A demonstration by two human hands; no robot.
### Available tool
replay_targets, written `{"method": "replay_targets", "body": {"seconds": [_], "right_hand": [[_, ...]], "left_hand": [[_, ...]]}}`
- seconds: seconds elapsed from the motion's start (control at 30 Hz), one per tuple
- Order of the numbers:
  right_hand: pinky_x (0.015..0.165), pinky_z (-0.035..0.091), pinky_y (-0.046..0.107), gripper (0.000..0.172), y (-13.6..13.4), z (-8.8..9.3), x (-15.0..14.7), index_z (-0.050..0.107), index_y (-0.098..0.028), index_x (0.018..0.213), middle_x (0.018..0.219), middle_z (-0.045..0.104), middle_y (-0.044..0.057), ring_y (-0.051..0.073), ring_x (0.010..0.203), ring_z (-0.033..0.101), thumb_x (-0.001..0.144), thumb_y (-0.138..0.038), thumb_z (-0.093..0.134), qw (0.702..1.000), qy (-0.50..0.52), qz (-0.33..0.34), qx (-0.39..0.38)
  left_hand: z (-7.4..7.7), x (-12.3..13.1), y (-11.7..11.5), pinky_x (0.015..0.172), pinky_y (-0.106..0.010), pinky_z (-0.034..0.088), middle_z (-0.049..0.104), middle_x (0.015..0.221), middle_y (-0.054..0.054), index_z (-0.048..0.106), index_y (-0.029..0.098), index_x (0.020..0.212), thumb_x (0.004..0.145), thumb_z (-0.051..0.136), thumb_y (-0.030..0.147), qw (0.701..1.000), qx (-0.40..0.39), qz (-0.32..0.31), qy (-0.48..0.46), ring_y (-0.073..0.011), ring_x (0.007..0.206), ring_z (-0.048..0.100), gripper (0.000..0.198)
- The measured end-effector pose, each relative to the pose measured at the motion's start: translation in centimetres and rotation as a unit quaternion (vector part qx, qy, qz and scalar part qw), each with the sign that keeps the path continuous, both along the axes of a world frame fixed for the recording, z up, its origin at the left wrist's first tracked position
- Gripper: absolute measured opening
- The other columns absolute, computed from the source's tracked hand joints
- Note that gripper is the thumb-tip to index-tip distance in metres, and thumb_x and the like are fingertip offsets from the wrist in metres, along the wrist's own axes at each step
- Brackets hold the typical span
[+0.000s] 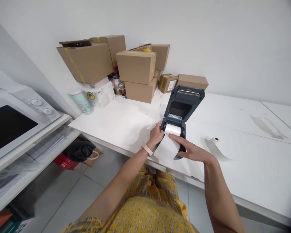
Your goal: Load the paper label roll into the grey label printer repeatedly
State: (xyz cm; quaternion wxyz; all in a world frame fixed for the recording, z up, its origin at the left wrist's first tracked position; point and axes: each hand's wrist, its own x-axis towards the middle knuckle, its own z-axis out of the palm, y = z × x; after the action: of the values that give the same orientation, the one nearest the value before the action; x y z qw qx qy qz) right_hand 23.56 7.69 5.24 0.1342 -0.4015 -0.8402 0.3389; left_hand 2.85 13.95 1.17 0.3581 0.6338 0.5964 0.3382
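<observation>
A dark grey label printer stands on the white table with its lid swung up. Inside its bay sits a white paper roll, and a loose strip of paper hangs out over the front. My left hand is closed around the printer's left side, a pink band on its wrist. My right hand lies over the front right of the printer, fingers stretched onto the paper and thumb apart, lower down. Its fingertips touch the strip just below the roll.
A small, partly unrolled paper roll lies right of the printer. Cardboard boxes are stacked along the wall, with a mint tumbler and a white box at left. A microwave stands on a shelf unit further left.
</observation>
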Motion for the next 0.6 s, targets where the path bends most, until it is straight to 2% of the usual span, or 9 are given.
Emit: {"method": "replay_targets", "body": {"seconds": [0.13,0.2,0.3,0.4,0.6], "right_hand": [[0.117,0.035,0.052,0.096,0.2,-1.0,-0.4,0.022,-0.032,0.157,0.160,0.035,0.009,0.032,0.142,0.041,0.078,-0.046,0.074,1.000,0.014,0.001,0.026],[0.115,0.035,0.054,0.095,0.2,-1.7,-0.6,0.022,-0.032,0.157,0.157,0.039,0.010,0.033,0.140,0.043,0.079,-0.048,0.073,0.999,0.017,-0.007,0.050],[0.115,0.036,0.055,0.075,0.1,-2.4,-0.9,0.027,-0.033,0.156,0.154,0.045,0.009,0.032,0.139,0.045,0.090,-0.044,0.060,0.996,0.020,-0.007,0.090],[0.118,0.031,0.055,0.054,-0.2,-2.4,-1.0,0.037,-0.037,0.152,0.154,0.045,0.004,0.028,0.143,0.040,0.098,-0.036,0.045,0.994,0.013,0.006,0.107],[0.123,0.017,0.059,0.050,-1.2,-2.2,-0.9,0.045,-0.038,0.147,0.158,0.038,-0.002,0.024,0.150,0.029,0.099,-0.027,0.037,0.995,-0.021,0.003,0.093]], "left_hand": [[-0.1,0.0,0.0,0.109,-0.037,0.042,0.060,0.141,-0.007,0.044,0.022,0.144,0.083,0.046,0.013,1.000,-0.002,0.002,-0.001,-0.0218,0.127,0.058,0.062],[0.0,0.0,0.1,0.109,-0.038,0.042,0.061,0.140,-0.006,0.044,0.023,0.144,0.083,0.047,0.015,1.000,-0.009,0.004,0.009,-0.0227,0.126,0.059,0.062],[0.0,0.0,0.2,0.109,-0.039,0.042,0.063,0.137,-0.007,0.045,0.023,0.144,0.084,0.047,0.015,1.000,-0.015,0.006,0.024,-0.0238,0.125,0.060,0.061],[0.0,0.0,0.2,0.110,-0.037,0.042,0.063,0.137,-0.006,0.045,0.024,0.144,0.084,0.047,0.015,1.000,-0.015,0.009,0.021,-0.0222,0.127,0.059,0.060],[-0.3,0.0,0.1,0.109,-0.035,0.042,0.063,0.137,-0.004,0.044,0.025,0.145,0.085,0.046,0.015,1.000,-0.010,0.008,0.008,-0.0200,0.126,0.059,0.060]]}}
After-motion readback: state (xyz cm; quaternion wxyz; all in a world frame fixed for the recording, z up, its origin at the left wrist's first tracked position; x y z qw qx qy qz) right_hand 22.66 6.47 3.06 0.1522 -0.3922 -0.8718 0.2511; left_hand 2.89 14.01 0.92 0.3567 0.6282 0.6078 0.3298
